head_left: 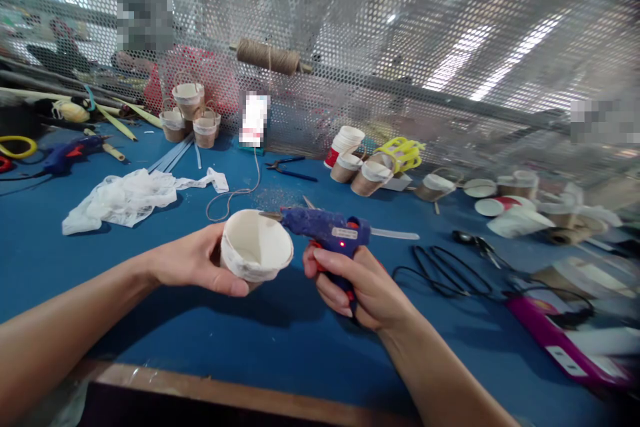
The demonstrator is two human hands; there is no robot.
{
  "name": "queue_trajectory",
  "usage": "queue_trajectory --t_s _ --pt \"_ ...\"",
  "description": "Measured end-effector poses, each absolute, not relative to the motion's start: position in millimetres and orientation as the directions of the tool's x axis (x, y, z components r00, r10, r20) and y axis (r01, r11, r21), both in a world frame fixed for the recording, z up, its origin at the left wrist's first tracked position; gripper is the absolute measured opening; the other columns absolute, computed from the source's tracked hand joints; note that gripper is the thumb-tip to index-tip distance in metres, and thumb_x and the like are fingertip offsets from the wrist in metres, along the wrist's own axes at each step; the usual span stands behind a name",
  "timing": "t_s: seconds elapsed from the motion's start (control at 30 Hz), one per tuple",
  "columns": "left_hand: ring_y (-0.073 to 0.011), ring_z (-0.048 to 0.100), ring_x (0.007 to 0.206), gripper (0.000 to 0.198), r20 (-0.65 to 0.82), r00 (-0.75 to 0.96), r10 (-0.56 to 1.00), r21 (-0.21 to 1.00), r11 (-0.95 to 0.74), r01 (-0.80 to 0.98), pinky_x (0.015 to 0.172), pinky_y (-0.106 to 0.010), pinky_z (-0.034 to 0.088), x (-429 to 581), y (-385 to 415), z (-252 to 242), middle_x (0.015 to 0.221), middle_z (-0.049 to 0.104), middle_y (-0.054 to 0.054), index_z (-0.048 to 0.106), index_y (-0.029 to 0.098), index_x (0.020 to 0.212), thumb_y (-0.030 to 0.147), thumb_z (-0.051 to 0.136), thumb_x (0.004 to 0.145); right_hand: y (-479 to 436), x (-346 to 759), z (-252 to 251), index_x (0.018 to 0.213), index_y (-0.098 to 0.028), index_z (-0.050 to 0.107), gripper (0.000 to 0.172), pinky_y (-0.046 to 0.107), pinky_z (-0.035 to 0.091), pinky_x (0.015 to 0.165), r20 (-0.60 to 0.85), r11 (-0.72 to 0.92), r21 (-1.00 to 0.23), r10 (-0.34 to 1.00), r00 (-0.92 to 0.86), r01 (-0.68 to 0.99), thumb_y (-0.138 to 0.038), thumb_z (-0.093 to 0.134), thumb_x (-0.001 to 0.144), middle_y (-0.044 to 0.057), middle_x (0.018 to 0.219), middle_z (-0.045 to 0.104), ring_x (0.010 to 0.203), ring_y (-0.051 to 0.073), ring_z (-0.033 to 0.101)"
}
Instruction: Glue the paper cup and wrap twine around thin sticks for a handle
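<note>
My left hand (200, 263) grips a paper cup (245, 257) with white fabric round its rim, its open mouth tilted up toward me. In my right hand (350, 280) is a blue hot glue gun (320, 223), its red light lit, with my fingers wrapped round the handle and trigger. A clear glue stick (395, 234) sticks out of the gun's back. The nozzle is at the cup's far right rim; whether it touches I cannot tell. The cup's lower part is mostly hidden.
White lace fabric (130, 197) lies left, near another glue gun (75, 152). Finished-looking small buckets (189, 101) stand behind it. Pliers (293, 170) and burlap-wrapped cups (371, 175) sit at the back. A twine spool (267, 57) hangs on the mesh. A purple power strip (545, 333) and cables lie right.
</note>
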State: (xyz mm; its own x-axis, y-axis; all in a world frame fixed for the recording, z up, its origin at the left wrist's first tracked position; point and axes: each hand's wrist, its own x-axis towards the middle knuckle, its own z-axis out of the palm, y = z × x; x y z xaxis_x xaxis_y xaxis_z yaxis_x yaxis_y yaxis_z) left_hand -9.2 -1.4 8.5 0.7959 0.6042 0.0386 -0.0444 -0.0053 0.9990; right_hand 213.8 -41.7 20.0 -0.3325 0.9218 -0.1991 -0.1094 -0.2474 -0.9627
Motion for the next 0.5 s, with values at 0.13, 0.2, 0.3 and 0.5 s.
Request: queue_trajectory --t_s 0.13,0.2,0.3,0.5 --pt "-0.0172 0.058 0.072 0.046 0.042 0.785 0.618 0.997 -0.073 0.004 0.064 -0.029 0.048 -10 1 8 0.085 0.063 -0.005 0.054 0.019 0.105 0.020 0.068 0.061 -42 218 24 0.065 -0.012 0.057 0.023 0.015 0.024 0.029 -0.167 -0.169 -0.985 0.939 -0.299 0.019 -0.032 0.057 0.076 -0.008 0.032 0.040 0.026 0.003 0.032" --pt "-0.0190 0.058 0.080 0.053 0.069 0.757 0.650 0.992 -0.128 0.020 0.069 -0.031 0.048 -10 2 8 0.090 0.063 -0.005 0.052 0.020 0.110 0.019 0.069 0.059 -43 221 25 0.066 -0.012 0.058 0.023 0.015 0.025 0.030 -0.150 -0.132 -0.988 0.946 -0.289 0.079 -0.032 0.057 0.076 -0.007 0.033 0.041 0.027 0.003 0.033" --pt "-0.0218 0.059 0.085 0.062 0.108 0.676 0.729 0.986 -0.168 0.024 0.071 -0.033 0.048 -10 5 7 0.089 0.063 -0.007 0.046 0.019 0.116 0.019 0.069 0.059 -43 223 26 0.066 -0.012 0.058 0.022 0.014 0.024 0.029 -0.124 -0.126 -0.992 0.952 -0.281 0.011 -0.032 0.058 0.076 -0.008 0.033 0.039 0.027 0.002 0.031" --pt "-0.0229 0.055 0.092 0.061 0.192 0.529 0.827 0.977 -0.212 -0.022 0.080 -0.035 0.045 -7 9 -1 0.094 0.060 -0.009 0.047 0.014 0.111 0.023 0.074 0.057 -40 215 18 0.064 -0.013 0.060 0.021 0.012 0.020 0.027 -0.149 -0.225 -0.939 0.948 -0.283 -0.260 -0.031 0.058 0.074 -0.007 0.035 0.038 0.028 0.001 0.025"
